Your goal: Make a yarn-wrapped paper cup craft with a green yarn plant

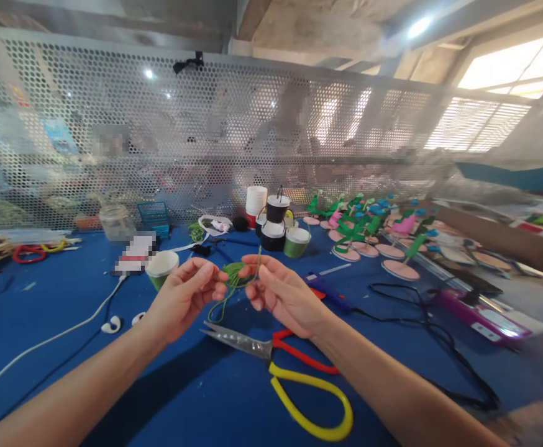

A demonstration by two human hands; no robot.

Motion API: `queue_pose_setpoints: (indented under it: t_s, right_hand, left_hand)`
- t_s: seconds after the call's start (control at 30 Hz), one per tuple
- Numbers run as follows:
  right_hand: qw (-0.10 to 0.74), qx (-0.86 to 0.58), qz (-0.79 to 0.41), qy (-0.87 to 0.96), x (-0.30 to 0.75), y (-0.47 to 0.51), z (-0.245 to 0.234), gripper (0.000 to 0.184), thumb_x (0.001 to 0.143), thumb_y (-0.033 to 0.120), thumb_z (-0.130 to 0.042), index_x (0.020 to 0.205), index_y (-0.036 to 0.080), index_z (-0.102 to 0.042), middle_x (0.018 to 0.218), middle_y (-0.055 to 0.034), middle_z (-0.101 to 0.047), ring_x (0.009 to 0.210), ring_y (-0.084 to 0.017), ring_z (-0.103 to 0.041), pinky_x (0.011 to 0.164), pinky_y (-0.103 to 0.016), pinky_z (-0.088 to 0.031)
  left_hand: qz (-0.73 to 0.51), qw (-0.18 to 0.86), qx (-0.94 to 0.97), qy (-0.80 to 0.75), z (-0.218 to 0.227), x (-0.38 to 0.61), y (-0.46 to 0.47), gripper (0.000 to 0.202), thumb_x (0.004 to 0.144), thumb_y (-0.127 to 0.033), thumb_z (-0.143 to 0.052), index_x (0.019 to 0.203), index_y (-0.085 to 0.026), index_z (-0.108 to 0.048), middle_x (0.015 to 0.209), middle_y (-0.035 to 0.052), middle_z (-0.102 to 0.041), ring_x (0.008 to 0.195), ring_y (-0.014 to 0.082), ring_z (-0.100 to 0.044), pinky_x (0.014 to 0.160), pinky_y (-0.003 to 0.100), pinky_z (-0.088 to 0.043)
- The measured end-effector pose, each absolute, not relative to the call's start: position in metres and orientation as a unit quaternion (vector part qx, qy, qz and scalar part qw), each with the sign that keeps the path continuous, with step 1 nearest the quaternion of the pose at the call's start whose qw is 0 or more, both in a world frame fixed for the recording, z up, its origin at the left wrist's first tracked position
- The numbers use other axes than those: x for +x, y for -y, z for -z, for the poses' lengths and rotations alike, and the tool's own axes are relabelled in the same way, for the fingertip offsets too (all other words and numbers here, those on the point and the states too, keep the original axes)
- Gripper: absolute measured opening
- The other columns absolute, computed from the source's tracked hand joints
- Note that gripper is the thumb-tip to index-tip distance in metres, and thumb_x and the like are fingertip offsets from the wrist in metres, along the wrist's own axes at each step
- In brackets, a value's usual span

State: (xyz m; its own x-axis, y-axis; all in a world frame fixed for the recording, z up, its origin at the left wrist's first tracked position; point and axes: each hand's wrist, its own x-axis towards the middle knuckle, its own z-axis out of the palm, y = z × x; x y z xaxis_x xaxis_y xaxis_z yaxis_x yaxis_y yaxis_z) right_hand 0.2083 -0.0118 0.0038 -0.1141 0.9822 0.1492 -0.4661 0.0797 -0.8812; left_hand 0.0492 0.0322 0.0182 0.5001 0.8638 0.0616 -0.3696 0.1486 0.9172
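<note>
My right hand (287,295) pinches a thin green cord (259,257) between thumb and forefinger, and a short end stands up above the fingertips. Facing it is my left hand (187,298), its thumb and fingers drawn together; what lies in them, if anything, is hidden. A loose bundle of the same green cord (238,272) shows on the blue table between and behind the hands, with a loop trailing forward. Below the hands lie large scissors (243,341) with one red and one yellow handle, blades parted and pointing left. A green-and-white paper cup (162,264) stands behind my left wrist.
Small cups with wire handles (274,236) stand at the back. To the right are several paper plants on pink discs (399,269), a glue gun (330,292) and a purple power strip (483,316) with black cable. A phone (136,254) with white cable lies left.
</note>
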Motion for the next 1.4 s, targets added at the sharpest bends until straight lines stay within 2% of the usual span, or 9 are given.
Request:
queue_pose_setpoints:
  t_s: [0.07, 0.2, 0.4, 0.7, 0.97, 1.07, 1.17, 1.23, 1.4]
  right_hand:
    - [0.582, -0.330, -0.600, 0.439, 0.203, 0.012, 0.000, 0.030, 0.063, 0.033, -0.066, 0.085, 0.018, -0.053, 0.077, 0.0002, -0.055, 0.058, -0.007, -0.052, 0.046, -0.019, -0.041]
    - [0.529, -0.397, -0.588, 0.465, 0.196, 0.013, 0.006, 0.026, 0.065, 0.036, -0.063, 0.068, 0.015, -0.050, 0.055, 0.0041, -0.053, 0.044, -0.006, -0.049, 0.039, -0.018, -0.038]
    - [0.517, -0.450, -0.539, 0.489, 0.198, 0.015, 0.003, 0.026, 0.066, 0.037, -0.061, 0.060, 0.015, -0.048, 0.048, 0.0061, -0.051, 0.037, -0.004, -0.045, 0.035, -0.016, -0.035]
    - [0.491, -0.458, -0.531, 0.517, 0.198, 0.018, -0.001, 0.025, 0.067, 0.035, -0.060, 0.060, 0.014, -0.048, 0.048, 0.0058, -0.051, 0.038, -0.004, -0.046, 0.035, -0.016, -0.036]
    - [0.504, -0.432, -0.554, 0.501, 0.196, 0.016, 0.003, 0.025, 0.067, 0.034, -0.060, 0.059, 0.014, -0.048, 0.048, 0.0055, -0.051, 0.037, -0.003, -0.045, 0.035, -0.015, -0.036]
    - [0.526, -0.400, -0.552, 0.508, 0.200, 0.015, 0.001, 0.025, 0.066, 0.035, -0.062, 0.073, 0.014, -0.052, 0.055, 0.0042, -0.054, 0.043, -0.005, -0.048, 0.038, -0.016, -0.039]
    - [0.593, -0.346, -0.553, 0.471, 0.209, 0.012, -0.004, 0.029, 0.070, 0.040, -0.057, 0.085, 0.016, -0.053, 0.072, 0.0013, -0.056, 0.048, -0.004, -0.049, 0.037, -0.016, -0.039]
    - [0.622, -0.317, -0.564, 0.441, 0.214, 0.010, -0.007, 0.024, 0.073, 0.039, -0.054, 0.081, 0.016, -0.052, 0.077, 0.0007, -0.055, 0.047, -0.003, -0.048, 0.034, -0.014, -0.035]
    - [0.593, -0.276, -0.622, 0.431, 0.219, 0.011, -0.011, 0.018, 0.075, 0.029, -0.055, 0.067, 0.015, -0.048, 0.066, 0.0033, -0.052, 0.041, -0.002, -0.043, 0.031, -0.011, -0.030]
  left_hand:
    - [-0.452, 0.691, 0.497, -0.267, -0.016, 0.051, -0.030, 0.016, 0.066, -0.026, -0.064, 0.066, -0.013, -0.054, 0.067, 0.0005, -0.064, 0.053, 0.0069, -0.058, 0.054, 0.017, -0.048]
    - [-0.437, 0.673, 0.522, -0.290, -0.011, 0.054, -0.025, 0.016, 0.068, -0.028, -0.062, 0.068, -0.014, -0.054, 0.060, -0.0009, -0.061, 0.054, 0.0088, -0.058, 0.055, 0.019, -0.048]
    - [-0.436, 0.658, 0.542, -0.288, -0.012, 0.053, -0.026, 0.017, 0.070, -0.028, -0.060, 0.064, -0.012, -0.055, 0.061, -0.0008, -0.058, 0.053, 0.0083, -0.055, 0.052, 0.020, -0.045]
    - [-0.390, 0.695, 0.536, -0.279, -0.019, 0.050, -0.027, 0.020, 0.069, -0.028, -0.060, 0.058, -0.012, -0.054, 0.054, -0.0011, -0.055, 0.049, 0.0059, -0.050, 0.050, 0.017, -0.041]
    - [-0.434, 0.670, 0.531, -0.282, -0.012, 0.054, -0.026, 0.015, 0.064, -0.024, -0.065, 0.062, -0.013, -0.054, 0.061, -0.0020, -0.059, 0.054, 0.0066, -0.054, 0.055, 0.018, -0.044]
    - [-0.440, 0.669, 0.525, -0.289, -0.015, 0.052, -0.028, 0.018, 0.064, -0.025, -0.066, 0.063, -0.013, -0.053, 0.064, -0.0002, -0.062, 0.051, 0.0067, -0.054, 0.049, 0.017, -0.043]
    - [-0.442, 0.674, 0.515, -0.291, -0.017, 0.049, -0.032, 0.019, 0.064, -0.027, -0.066, 0.064, -0.014, -0.052, 0.064, 0.0005, -0.064, 0.049, 0.0067, -0.054, 0.045, 0.016, -0.042]
    - [-0.437, 0.680, 0.513, -0.288, -0.017, 0.048, -0.034, 0.019, 0.064, -0.027, -0.066, 0.064, -0.014, -0.051, 0.062, -0.0001, -0.063, 0.048, 0.0067, -0.055, 0.045, 0.015, -0.043]
    - [-0.404, 0.706, 0.514, -0.272, -0.016, 0.049, -0.036, 0.021, 0.063, -0.027, -0.067, 0.060, -0.013, -0.051, 0.057, -0.0015, -0.061, 0.046, 0.0060, -0.054, 0.044, 0.014, -0.043]
